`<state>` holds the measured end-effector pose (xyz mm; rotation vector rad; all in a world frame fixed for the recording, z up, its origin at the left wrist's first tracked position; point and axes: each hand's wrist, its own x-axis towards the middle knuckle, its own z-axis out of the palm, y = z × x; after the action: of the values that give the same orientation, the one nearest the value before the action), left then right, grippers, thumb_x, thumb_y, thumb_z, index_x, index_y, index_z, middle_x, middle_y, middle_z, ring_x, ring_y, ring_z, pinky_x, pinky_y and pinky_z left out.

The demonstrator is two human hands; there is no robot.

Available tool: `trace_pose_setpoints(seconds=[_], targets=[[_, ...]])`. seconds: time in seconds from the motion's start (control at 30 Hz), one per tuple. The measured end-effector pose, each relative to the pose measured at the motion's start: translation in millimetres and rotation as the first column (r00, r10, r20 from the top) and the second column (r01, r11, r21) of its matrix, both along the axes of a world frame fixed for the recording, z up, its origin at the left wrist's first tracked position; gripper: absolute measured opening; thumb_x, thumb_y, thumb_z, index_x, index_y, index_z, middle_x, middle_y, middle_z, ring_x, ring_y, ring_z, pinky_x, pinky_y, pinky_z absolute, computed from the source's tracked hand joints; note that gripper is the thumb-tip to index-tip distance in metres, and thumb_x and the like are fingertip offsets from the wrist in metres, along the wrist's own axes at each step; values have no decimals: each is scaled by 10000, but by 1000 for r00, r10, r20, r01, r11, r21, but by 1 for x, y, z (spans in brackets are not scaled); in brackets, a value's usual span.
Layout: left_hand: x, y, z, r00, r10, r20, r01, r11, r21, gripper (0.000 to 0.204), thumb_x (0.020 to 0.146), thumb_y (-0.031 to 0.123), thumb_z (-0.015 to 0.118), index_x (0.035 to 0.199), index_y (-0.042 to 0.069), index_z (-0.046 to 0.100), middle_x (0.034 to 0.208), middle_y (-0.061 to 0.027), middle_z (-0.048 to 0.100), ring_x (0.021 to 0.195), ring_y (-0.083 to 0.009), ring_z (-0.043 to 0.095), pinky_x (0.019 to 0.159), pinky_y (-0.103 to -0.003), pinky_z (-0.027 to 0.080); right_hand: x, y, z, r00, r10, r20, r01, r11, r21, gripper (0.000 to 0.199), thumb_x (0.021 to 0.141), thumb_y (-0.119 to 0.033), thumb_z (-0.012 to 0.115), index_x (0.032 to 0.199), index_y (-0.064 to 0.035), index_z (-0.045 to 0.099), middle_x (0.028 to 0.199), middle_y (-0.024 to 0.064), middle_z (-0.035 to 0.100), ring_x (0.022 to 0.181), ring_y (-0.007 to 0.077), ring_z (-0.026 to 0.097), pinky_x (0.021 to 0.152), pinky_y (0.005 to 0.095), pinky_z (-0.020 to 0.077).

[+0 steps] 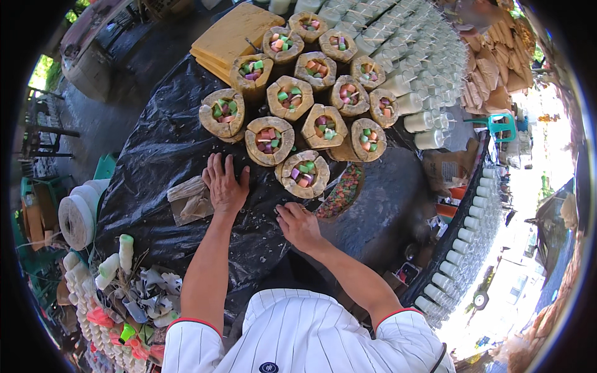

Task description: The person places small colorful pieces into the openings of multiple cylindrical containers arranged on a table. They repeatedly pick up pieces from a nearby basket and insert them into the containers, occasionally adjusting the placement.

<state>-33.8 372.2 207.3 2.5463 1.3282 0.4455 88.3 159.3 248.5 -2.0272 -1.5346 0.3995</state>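
My left hand [225, 185] lies open on a black plastic sheet [158, 152], fingers pointing away from me. Beside it rests a small bundle of pale strips [189, 189] on a flat piece of card. My right hand [300, 225] is over the sheet's near right edge, its fingers bent together; whatever they hold, if anything, is too small to make out. Just beyond is the nearest thick-walled tan mould [303, 174], holding green, pink and purple chunks. Several similar moulds, such as one tan mould [269, 141], stand upright in a cluster behind it. Neither hand touches them.
Tan slabs [233, 37] are stacked at the far left. White cylinders [429, 138] with thin sticks across them fill the far right. A container of small coloured chunks [341, 194] sits beside the nearest mould. White rolls [78, 221] stand left, above cluttered scraps [152, 298].
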Motion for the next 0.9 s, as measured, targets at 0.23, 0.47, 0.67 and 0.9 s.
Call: trace_pose_setpoints(seconds=[0.23,0.47,0.67,0.9], targets=[[-1,0,-3,1000,-5,5,5,1000,4,585,1012,396,731,1439,18,603,1540,-240,518,1527,-430,412,1230,-576,298,-4,-1,-21,1000,22,19,-23,999,31,211,857,-59,742,1067,-62,736,1038,96,636,893,303,725,744,443,617],[0,0,-1,1000,4,-20,-5,1000,-6,584,1019,391,725,1444,11,601,1552,-250,513,1542,-430,404,1237,-578,297,0,6,-9,999,37,-24,-35,995,93,166,893,-46,709,1049,-45,654,937,114,602,852,332,688,747,452,587],[0,0,-3,1000,4,-17,-4,1000,10,573,1024,385,717,1444,14,600,1546,-246,517,1537,-428,409,1236,-579,301,19,-19,64,932,95,-351,-100,995,3,139,907,-19,744,1026,-32,674,953,130,666,895,357,701,783,458,582],[-1,0,-4,1000,-5,-17,5,1000,1,575,1031,392,709,1449,16,591,1558,-246,504,1541,-425,399,1242,-588,292,90,-49,121,935,-107,-339,82,993,-88,86,970,-41,745,1047,-31,709,971,145,707,875,330,722,758,415,579]])
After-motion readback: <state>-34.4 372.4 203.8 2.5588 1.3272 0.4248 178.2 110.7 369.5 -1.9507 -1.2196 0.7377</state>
